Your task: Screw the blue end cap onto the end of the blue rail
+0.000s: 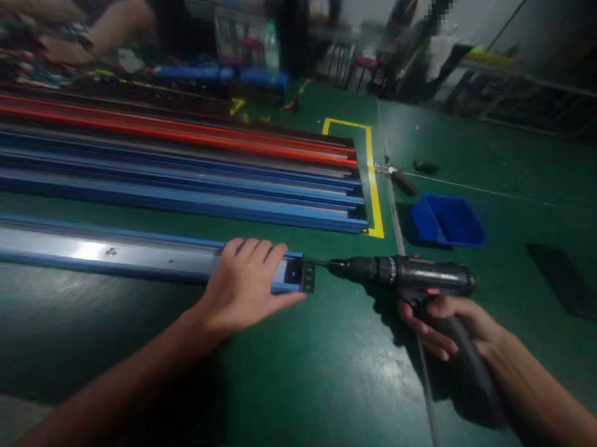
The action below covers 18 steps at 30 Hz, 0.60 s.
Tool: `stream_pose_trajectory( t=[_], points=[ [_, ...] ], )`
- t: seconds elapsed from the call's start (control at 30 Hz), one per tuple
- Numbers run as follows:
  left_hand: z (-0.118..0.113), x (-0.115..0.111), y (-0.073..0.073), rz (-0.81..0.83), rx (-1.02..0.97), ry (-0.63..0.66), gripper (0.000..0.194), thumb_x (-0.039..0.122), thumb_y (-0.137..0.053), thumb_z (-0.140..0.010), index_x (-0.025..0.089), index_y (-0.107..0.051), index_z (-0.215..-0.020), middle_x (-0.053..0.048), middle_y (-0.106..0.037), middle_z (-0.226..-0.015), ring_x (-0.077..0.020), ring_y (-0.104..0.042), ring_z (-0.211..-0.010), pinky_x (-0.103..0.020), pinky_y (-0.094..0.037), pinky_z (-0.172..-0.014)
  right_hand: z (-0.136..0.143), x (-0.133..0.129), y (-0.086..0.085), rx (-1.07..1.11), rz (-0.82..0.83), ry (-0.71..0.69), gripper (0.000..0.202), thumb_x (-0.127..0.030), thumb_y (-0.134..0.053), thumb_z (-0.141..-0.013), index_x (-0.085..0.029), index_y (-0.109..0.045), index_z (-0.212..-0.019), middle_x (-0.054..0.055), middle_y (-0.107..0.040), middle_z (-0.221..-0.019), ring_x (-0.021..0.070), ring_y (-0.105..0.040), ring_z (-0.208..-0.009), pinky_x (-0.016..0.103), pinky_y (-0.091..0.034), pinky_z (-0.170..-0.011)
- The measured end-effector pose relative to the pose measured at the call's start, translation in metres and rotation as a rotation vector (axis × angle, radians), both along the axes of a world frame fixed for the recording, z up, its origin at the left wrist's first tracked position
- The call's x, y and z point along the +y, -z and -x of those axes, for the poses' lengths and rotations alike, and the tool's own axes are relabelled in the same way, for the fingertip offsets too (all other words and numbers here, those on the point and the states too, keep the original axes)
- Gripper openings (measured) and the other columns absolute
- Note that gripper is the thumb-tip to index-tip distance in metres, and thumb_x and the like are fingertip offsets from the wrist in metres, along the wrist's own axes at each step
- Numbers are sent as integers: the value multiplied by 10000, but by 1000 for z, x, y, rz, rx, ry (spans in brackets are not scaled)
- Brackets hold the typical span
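The step in hand appears to be screw work at the end of a bar (94,249); whether a screw is going in or coming out, I cannot tell. The drill (426,275), right of centre, points left, its thin bit (323,262) reaching the upper part of the dark end plate (308,277). Firm contact there is too blurred to confirm. The next move seems to call for a steady bar and a straight push along the bit's line.

The bar runs from the left edge of the frame to the centre, on the green table (306,370). The left hand (246,273) is clamped over it near the plate: fingers together across the upper edge, thumb stretched along the lower edge, the bar between them. The end plate sits just right of the fingers. The right hand (471,314), lower right, has its fingers wrapped round the drill's handle; whether the trigger is pressed, I cannot tell.
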<state>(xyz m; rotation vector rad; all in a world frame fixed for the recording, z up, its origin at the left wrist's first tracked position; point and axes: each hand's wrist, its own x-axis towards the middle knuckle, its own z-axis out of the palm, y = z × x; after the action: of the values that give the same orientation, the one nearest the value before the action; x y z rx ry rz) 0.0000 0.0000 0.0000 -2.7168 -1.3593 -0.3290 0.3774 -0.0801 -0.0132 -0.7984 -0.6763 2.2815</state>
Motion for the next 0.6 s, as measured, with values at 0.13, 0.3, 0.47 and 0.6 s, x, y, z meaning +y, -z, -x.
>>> stream_pose_trajectory(
  t=[0.13, 0.3, 0.47, 0.6],
  points=[
    [2, 0, 3, -4, -14, 8, 740, 775, -426, -825, 157, -556, -1211, -130, -647, -1121, -344, -582, -1023, -521, -417, -874, 3, 2, -4, -18, 31, 9, 270, -214, -558, -861, -55, -690, -1035, 74, -642, -784, 70, -563, -432, 226, -567, -499],
    [2, 1, 1, -10, -5, 15, 752, 775, -438, -819, 147, -560, -1214, -136, -645, -1121, -342, -582, -997, -517, -425, -852, 1, 3, -1, 45, 12, -4, 292, -198, -530, -876, -25, -681, -1055, 77, -637, -791, 69, -570, -444, 224, -569, -502],
    [1, 1, 1, -11, 0, 12, 758, 774, -429, -824, 141, -562, -1219, -141, -646, -1117, -338, -581, -994, -513, -425, -853, 1, 2, -1, 56, 9, -5, 295, -188, -525, -886, -14, -674, -1072, 79, -640, -802, 65, -572, -453, 224, -575, -513],
    [1, 1, 2, -22, 5, 11, 756, 779, -419, -823, 148, -564, -1213, -137, -645, -1116, -338, -581, -995, -511, -424, -856, 2, 1, -3, 34, 17, 4, 287, -189, -534, -885, -13, -678, -1059, 78, -641, -786, 70, -575, -455, 227, -575, -513]
  ],
)
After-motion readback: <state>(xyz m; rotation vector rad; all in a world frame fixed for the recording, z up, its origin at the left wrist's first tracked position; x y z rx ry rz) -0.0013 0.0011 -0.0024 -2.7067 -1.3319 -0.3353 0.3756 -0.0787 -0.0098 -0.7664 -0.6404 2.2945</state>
